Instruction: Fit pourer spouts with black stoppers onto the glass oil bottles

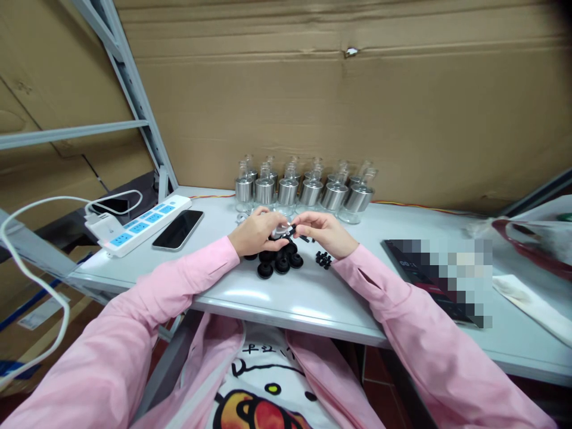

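My left hand (257, 232) is closed on a clear, shiny piece (280, 230) whose exact kind I cannot make out. Close beside it, my right hand (328, 233) pinches a small black part (292, 229) against that clear piece. Under and in front of my left hand lies a pile of round black caps (282, 264), partly covered by the fingers. A little heap of tiny black pieces (323, 260) sits below my right hand. Behind both hands stand two rows of glass bottles with metal sleeves (311, 193).
On the left are a white power strip (149, 229) with a plugged-in charger (103, 229) and a phone (179, 230). A dark, partly pixelated tablet-like device (415, 268) lies at right, near a plastic bag (545, 238). Cardboard (286, 107) backs the table (250, 301).
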{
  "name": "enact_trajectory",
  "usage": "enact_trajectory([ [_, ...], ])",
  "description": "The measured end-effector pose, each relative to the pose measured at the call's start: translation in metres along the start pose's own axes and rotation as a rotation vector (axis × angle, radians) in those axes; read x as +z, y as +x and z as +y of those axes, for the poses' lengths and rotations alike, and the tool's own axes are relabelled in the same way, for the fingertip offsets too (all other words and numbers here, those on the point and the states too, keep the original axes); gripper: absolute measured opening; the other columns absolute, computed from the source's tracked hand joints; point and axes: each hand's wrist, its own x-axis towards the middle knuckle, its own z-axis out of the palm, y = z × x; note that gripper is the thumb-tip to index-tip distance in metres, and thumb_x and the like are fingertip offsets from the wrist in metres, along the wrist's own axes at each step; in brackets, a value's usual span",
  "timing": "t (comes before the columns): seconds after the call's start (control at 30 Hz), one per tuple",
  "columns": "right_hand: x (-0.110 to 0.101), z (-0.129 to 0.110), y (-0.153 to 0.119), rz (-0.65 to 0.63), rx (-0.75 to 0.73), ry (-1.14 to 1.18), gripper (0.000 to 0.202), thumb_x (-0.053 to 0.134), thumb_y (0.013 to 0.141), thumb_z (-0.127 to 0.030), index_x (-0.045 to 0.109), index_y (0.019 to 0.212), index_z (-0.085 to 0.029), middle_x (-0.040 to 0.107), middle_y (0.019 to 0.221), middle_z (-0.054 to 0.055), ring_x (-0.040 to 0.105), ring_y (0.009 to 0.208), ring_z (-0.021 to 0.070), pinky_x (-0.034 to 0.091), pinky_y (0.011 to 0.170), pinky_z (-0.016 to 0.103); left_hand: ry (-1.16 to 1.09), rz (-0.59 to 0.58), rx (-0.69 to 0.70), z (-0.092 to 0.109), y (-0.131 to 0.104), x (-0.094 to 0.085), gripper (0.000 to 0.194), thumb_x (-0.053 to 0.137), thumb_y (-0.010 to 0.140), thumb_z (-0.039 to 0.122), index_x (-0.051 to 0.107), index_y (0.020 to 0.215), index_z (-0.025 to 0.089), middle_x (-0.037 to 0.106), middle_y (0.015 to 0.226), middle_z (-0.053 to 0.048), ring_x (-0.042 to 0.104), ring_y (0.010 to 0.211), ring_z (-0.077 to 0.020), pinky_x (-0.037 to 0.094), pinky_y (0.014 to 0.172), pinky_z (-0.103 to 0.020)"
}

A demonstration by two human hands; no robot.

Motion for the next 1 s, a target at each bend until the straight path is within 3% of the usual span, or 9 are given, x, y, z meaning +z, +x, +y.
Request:
enact_trajectory([
  [0.17,-0.004,0.002,0.001,0.034,-0.047,0.030,0.031,0.077,0.061,-0.041,0.065,0.078,-0.018,0.064,0.062,-0.003,0.058,0.060,0.0089,0.046,0.065,0.025,0.004,0.054,-0.196,0.002,0.000,-0.001,0.048,0.041,0.086,0.055,0.050,0.108,0.014,0.064,0.100,-0.008,0.056,0.083,-0.0180,0.037,0.084,-0.033],
  [0.33,-0.003,0.003,0.001,0.038,-0.044,0.039,0.032,0.076,0.062,-0.041,0.064,0.079,-0.018,0.063,0.062,-0.002,0.057,0.060,0.0092,0.047,0.066,0.026,-0.034,0.035,-0.216,0.007,0.001,0.000,0.038,0.040,0.091,0.045,0.052,0.107,0.014,0.064,0.098,-0.007,0.054,0.074,-0.0145,0.039,0.080,-0.029],
  [0.47,0.001,0.001,0.000,0.068,-0.053,0.050,0.032,0.078,0.059,-0.039,0.064,0.079,-0.018,0.063,0.066,-0.003,0.057,0.061,0.0090,0.047,0.064,0.026,-0.030,0.097,-0.279,0.010,0.002,0.005,0.035,0.045,0.089,0.045,0.051,0.107,0.015,0.064,0.092,-0.004,0.053,0.069,-0.0133,0.041,0.076,-0.027],
  [0.6,0.004,0.002,0.000,0.057,-0.042,-0.014,0.033,0.080,0.055,-0.038,0.063,0.075,-0.018,0.063,0.068,-0.002,0.053,0.057,0.0078,0.043,0.057,0.024,0.010,0.140,-0.252,0.017,0.004,0.008,0.043,0.054,0.081,0.053,0.053,0.103,0.016,0.064,0.089,-0.004,0.053,0.069,-0.0146,0.042,0.073,-0.027],
  [0.7,0.001,0.005,0.001,0.118,-0.045,-0.088,0.032,0.077,0.058,-0.042,0.065,0.074,-0.017,0.060,0.062,-0.002,0.048,0.052,0.0075,0.038,0.051,0.023,-0.011,0.137,-0.187,0.017,0.007,0.009,0.046,0.051,0.081,0.057,0.052,0.104,0.018,0.063,0.083,-0.003,0.053,0.071,-0.0149,0.042,0.075,-0.028],
  [0.77,-0.001,0.006,0.003,0.178,-0.061,-0.087,0.033,0.076,0.060,-0.044,0.066,0.077,-0.017,0.058,0.060,-0.003,0.047,0.053,0.0079,0.037,0.051,0.023,-0.063,0.179,-0.188,0.007,0.009,0.008,0.048,0.048,0.082,0.059,0.049,0.108,0.019,0.060,0.080,-0.001,0.054,0.071,-0.0143,0.042,0.078,-0.030],
  [0.83,-0.003,0.006,0.004,0.234,-0.079,-0.029,0.034,0.075,0.060,-0.045,0.067,0.078,-0.018,0.060,0.066,-0.002,0.049,0.058,0.0087,0.040,0.055,0.024,-0.110,0.326,-0.273,-0.012,0.007,0.008,0.056,0.051,0.079,0.062,0.043,0.114,0.018,0.056,0.090,-0.004,0.055,0.083,-0.0167,0.042,0.082,-0.032],
  [0.9,-0.004,0.005,0.006,0.282,-0.079,0.037,0.034,0.074,0.060,-0.047,0.067,0.079,-0.019,0.062,0.072,-0.001,0.051,0.062,0.0089,0.043,0.060,0.024,-0.141,0.537,-0.431,-0.040,0.003,0.009,0.064,0.055,0.075,0.063,0.037,0.118,0.019,0.049,0.107,-0.009,0.051,0.098,-0.0198,0.042,0.087,-0.035],
  [1.0,-0.006,0.004,0.007,0.340,-0.071,0.120,0.035,0.075,0.059,-0.048,0.067,0.077,-0.020,0.060,0.071,-0.001,0.050,0.064,0.0088,0.044,0.061,0.023,-0.212,0.681,-0.699,-0.083,-0.008,0.013,0.066,0.066,0.071,0.052,0.032,0.119,0.021,0.041,0.119,-0.010,0.048,0.108,-0.0207,0.040,0.092,-0.036],
])
